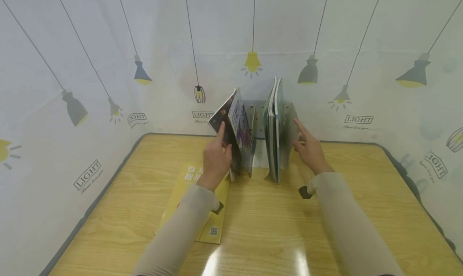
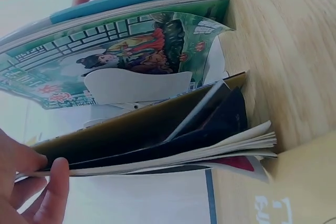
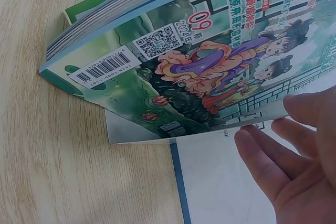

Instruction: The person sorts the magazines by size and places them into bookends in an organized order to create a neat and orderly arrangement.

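Observation:
Dark-covered magazines (image 1: 234,131) stand fanned out at the left of a pale metal book stand (image 1: 259,125). My left hand (image 1: 216,157) pinches the edge of the outermost magazine, its index finger stretched along the dark cover. In the left wrist view, the magazine's edge (image 2: 126,168) runs between the fingers. Green magazines (image 1: 273,135) stand upright in the stand's right part, their illustrated cover (image 3: 210,72) facing the right wrist camera. My right hand (image 1: 312,149) pinches the stand's right side panel (image 1: 290,147), index finger extended. Fingertips beyond the panel are partly hidden.
A yellow book (image 1: 213,211) lies flat on the wooden table (image 1: 267,227), partly under my left forearm. Behind the stand rises a fabric wall (image 1: 224,27) printed with hanging lamps. A white divider (image 2: 136,85) sticks up between the two groups of magazines.

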Motion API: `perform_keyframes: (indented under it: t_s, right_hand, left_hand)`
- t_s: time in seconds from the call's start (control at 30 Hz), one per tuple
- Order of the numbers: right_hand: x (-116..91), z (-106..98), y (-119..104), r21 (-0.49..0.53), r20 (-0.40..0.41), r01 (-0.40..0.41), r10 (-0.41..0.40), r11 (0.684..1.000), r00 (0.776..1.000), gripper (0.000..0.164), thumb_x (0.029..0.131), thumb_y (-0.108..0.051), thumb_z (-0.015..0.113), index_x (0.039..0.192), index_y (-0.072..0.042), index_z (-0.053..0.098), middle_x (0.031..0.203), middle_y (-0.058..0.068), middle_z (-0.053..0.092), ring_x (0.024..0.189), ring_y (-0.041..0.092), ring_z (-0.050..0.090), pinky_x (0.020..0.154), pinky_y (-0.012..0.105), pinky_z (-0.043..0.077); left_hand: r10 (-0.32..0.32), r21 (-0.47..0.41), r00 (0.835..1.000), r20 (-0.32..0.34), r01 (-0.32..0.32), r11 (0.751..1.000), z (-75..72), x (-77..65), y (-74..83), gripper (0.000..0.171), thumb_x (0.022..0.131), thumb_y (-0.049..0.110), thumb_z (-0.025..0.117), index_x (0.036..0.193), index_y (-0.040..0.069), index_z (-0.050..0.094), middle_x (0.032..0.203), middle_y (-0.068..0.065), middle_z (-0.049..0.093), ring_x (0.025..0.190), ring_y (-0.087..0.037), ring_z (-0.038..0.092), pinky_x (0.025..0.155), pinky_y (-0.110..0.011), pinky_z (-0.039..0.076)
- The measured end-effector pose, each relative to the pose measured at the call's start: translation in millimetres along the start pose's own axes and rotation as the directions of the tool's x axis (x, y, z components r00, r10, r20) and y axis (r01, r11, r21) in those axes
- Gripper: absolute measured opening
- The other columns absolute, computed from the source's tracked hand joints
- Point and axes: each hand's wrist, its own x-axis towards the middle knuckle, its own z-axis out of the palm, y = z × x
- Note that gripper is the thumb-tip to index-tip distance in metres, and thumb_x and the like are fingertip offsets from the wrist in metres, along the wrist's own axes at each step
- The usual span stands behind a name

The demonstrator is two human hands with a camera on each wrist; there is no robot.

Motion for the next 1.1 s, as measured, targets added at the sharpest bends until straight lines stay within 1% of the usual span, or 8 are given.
perform_keyframes:
  t_s: [0.1, 0.23, 0.33, 0.43, 0.63, 0.87, 0.93, 1.1]
  right_hand:
    - [0, 0, 0, 0.002, 0.001, 0.004, -0.004, 1.000, 1.000, 0.076, 0.085, -0.003, 0.052, 0.131, -0.050, 0.015, 0.119, 0.027, 0.045, 0.083, 0.028, 0.060, 0.061, 0.031, 0.052]
    - [0, 0, -1, -0.007, -0.005, 0.014, -0.014, 1.000, 1.000, 0.076, 0.084, -0.003, 0.052, 0.132, -0.049, 0.016, 0.117, 0.026, 0.047, 0.082, 0.027, 0.060, 0.061, 0.032, 0.052]
    - [0, 0, 0, -0.016, -0.010, 0.019, -0.019, 1.000, 1.000, 0.076, 0.084, -0.002, 0.052, 0.132, -0.049, 0.016, 0.116, 0.026, 0.048, 0.081, 0.027, 0.060, 0.061, 0.032, 0.052]
    - [0, 0, 0, -0.016, -0.008, 0.020, -0.020, 1.000, 1.000, 0.076, 0.084, -0.002, 0.052, 0.131, -0.050, 0.015, 0.116, 0.026, 0.048, 0.081, 0.027, 0.060, 0.061, 0.033, 0.052]
    - [0, 1, 2, -0.004, -0.003, 0.008, -0.008, 1.000, 1.000, 0.075, 0.085, -0.003, 0.051, 0.132, -0.049, 0.016, 0.117, 0.026, 0.047, 0.082, 0.028, 0.060, 0.060, 0.033, 0.052]
    - [-1, 1, 0, -0.015, -0.016, 0.032, -0.032, 0.999, 0.999, 0.069, 0.085, -0.004, 0.051, 0.135, -0.039, 0.019, 0.115, 0.026, 0.049, 0.079, 0.027, 0.061, 0.059, 0.033, 0.052]
    - [-1, 1, 0, -0.012, -0.015, 0.031, -0.031, 0.999, 0.999, 0.069, 0.085, -0.004, 0.051, 0.135, -0.039, 0.019, 0.116, 0.026, 0.048, 0.079, 0.027, 0.061, 0.060, 0.033, 0.052]
    - [0, 1, 0, 0.000, -0.017, 0.028, -0.028, 1.000, 0.999, 0.071, 0.084, -0.002, 0.052, 0.135, -0.039, 0.019, 0.115, 0.027, 0.048, 0.080, 0.027, 0.060, 0.059, 0.032, 0.052]
  left_hand:
    - [-0.032, -0.015, 0.998, 0.049, 0.033, 0.999, -0.6, 0.5, -1.4, 0.076, 0.073, 0.010, 0.060, 0.138, 0.020, 0.021, 0.070, 0.000, 0.058, 0.054, -0.011, 0.047, 0.046, -0.023, 0.039]
    - [-0.075, -0.025, 0.989, 0.126, 0.079, 0.997, -0.6, 1.4, -3.2, 0.083, 0.071, 0.009, 0.058, 0.139, 0.026, 0.013, 0.072, 0.001, 0.061, 0.054, -0.009, 0.050, 0.044, -0.021, 0.040]
    - [-0.095, -0.044, 0.981, 0.171, 0.104, 0.994, 1.0, 1.5, -4.6, 0.087, 0.071, 0.007, 0.059, 0.139, 0.029, 0.008, 0.076, -0.002, 0.062, 0.060, -0.009, 0.054, 0.049, -0.021, 0.043]
    - [-0.108, -0.064, 0.974, 0.197, 0.123, 0.990, 3.5, 1.5, -6.5, 0.089, 0.072, 0.005, 0.060, 0.138, 0.030, 0.005, 0.080, -0.007, 0.062, 0.067, -0.010, 0.057, 0.055, -0.023, 0.046]
    - [-0.125, -0.067, 0.966, 0.225, 0.143, 0.987, 9.2, 3.5, -10.4, 0.092, 0.074, 0.002, 0.060, 0.137, 0.034, 0.001, 0.079, -0.007, 0.062, 0.066, -0.010, 0.057, 0.055, -0.023, 0.046]
    - [-0.132, -0.091, 0.967, 0.218, 0.155, 0.984, 14.2, 8.8, -14.1, 0.092, 0.074, 0.000, 0.058, 0.136, 0.036, 0.001, 0.077, -0.009, 0.062, 0.065, -0.011, 0.058, 0.053, -0.023, 0.046]
    - [-0.136, -0.094, 0.967, 0.215, 0.159, 0.983, 15.9, 9.7, -15.5, 0.090, 0.075, 0.001, 0.058, 0.136, 0.037, 0.002, 0.082, -0.010, 0.062, 0.068, -0.011, 0.059, 0.054, -0.023, 0.047]
    - [-0.137, -0.139, 0.967, 0.213, 0.169, 0.976, 20.3, 12.5, -17.4, 0.086, 0.078, 0.003, 0.058, 0.135, 0.040, 0.006, 0.107, -0.012, 0.058, 0.077, -0.012, 0.060, 0.060, -0.025, 0.049]
